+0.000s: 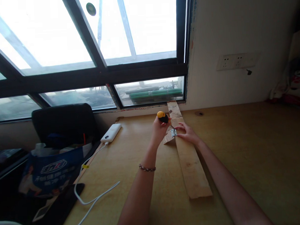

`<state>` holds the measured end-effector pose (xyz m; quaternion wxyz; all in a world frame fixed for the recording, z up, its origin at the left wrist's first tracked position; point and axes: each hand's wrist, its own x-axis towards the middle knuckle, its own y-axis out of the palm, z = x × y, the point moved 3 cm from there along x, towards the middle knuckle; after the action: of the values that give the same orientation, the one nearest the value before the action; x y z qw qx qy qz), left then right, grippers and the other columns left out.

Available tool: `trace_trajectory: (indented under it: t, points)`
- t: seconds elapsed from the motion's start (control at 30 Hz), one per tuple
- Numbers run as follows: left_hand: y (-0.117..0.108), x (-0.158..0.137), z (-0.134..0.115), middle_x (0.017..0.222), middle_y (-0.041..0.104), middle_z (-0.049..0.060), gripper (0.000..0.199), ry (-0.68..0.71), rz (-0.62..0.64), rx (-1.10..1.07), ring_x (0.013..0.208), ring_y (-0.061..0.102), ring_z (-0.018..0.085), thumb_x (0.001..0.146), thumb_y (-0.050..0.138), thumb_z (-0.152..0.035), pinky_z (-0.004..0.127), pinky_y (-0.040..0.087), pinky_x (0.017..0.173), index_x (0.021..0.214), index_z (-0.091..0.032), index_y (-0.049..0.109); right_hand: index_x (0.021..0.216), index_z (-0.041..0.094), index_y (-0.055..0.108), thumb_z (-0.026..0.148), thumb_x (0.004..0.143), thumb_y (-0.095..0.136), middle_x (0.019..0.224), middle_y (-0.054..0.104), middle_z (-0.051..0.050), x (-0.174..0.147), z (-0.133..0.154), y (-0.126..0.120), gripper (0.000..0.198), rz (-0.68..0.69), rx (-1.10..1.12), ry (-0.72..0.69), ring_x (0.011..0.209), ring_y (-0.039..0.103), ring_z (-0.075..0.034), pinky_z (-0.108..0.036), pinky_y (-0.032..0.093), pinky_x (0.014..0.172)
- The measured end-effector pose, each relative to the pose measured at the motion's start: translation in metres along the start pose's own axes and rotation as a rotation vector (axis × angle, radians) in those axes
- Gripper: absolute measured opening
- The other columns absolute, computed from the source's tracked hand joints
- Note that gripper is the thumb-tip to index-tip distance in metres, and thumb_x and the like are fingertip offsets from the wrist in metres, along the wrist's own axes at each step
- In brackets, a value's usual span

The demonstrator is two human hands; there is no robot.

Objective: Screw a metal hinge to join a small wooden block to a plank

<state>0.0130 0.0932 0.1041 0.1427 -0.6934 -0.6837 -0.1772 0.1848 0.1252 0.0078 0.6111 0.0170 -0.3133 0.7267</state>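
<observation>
A screwdriver (162, 117) with a yellow and black handle is gripped in my left hand (160, 124). Its shaft slants down toward a small metal hinge (173, 132), which lies across a long wooden board (189, 164) and a short wooden piece (169, 138) at the board's left side. My right hand (187, 133) rests on the long board, thumb and fingertips close around the hinge and the screwdriver's tip. Whether a screw sits between those fingertips is too small to make out.
On the wooden table (132, 153), a white power bank (111, 133) lies left with a white cable (94, 201) trailing forward. Beyond the left edge are a black chair (63, 121) and a blue bag (55, 169). The window (143, 69) and wall bound the far side.
</observation>
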Motion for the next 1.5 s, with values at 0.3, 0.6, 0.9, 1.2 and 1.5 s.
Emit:
trace_trajectory:
  t: [0.3, 0.6, 0.9, 1.2, 1.5]
  points:
    - [0.009, -0.005, -0.005, 0.072, 0.058, -0.003, 0.059, 0.096, -0.007, 0.051, 0.068, 0.059, 0.011, 0.062, 0.067, -0.017, 0.026, 0.046, 0.068, 0.112, -0.021, 0.035, 0.117, 0.022, 0.044, 0.025, 0.064, 0.069, 0.109, 0.062, -0.006, 0.001, -0.003, 0.002, 0.059, 0.009, 0.051, -0.006, 0.109, 0.053, -0.022, -0.041, 0.035, 0.099]
    - [-0.011, 0.001, -0.002, 0.074, 0.062, 0.000, 0.068, -0.062, -0.026, 0.059, 0.078, 0.063, 0.018, 0.049, 0.076, -0.019, 0.031, 0.048, 0.071, 0.109, -0.018, 0.043, 0.117, 0.022, 0.042, 0.027, 0.063, 0.069, 0.109, 0.062, -0.005, 0.000, -0.002, 0.001, 0.061, -0.002, 0.055, 0.015, 0.110, 0.052, -0.022, -0.043, 0.033, 0.100]
    - [-0.030, 0.004, -0.013, 0.074, 0.064, 0.003, 0.044, -0.103, -0.028, -0.222, 0.079, 0.063, 0.021, 0.050, 0.076, -0.019, 0.036, 0.048, 0.074, 0.089, -0.013, 0.056, 0.117, 0.023, 0.043, 0.027, 0.064, 0.068, 0.109, 0.062, -0.005, 0.001, -0.002, 0.000, 0.058, 0.008, 0.007, -0.016, 0.112, 0.050, -0.022, -0.043, 0.031, 0.101]
    - [-0.021, 0.003, -0.008, 0.073, 0.062, 0.002, 0.035, -0.092, 0.004, -0.162, 0.074, 0.062, 0.018, 0.051, 0.075, -0.019, 0.034, 0.048, 0.072, 0.081, -0.013, 0.057, 0.117, 0.023, 0.043, 0.027, 0.065, 0.068, 0.110, 0.062, -0.005, 0.001, -0.004, 0.001, 0.058, 0.004, 0.014, -0.018, 0.112, 0.051, -0.022, -0.043, 0.033, 0.100]
    - [-0.015, 0.001, -0.006, 0.075, 0.064, 0.004, 0.036, -0.118, 0.005, -0.128, 0.076, 0.061, 0.018, 0.053, 0.073, -0.019, 0.034, 0.047, 0.074, 0.083, -0.013, 0.055, 0.115, 0.023, 0.045, 0.028, 0.065, 0.068, 0.112, 0.061, -0.006, 0.001, -0.002, 0.001, 0.056, 0.006, 0.001, -0.017, 0.113, 0.050, -0.022, -0.042, 0.032, 0.101]
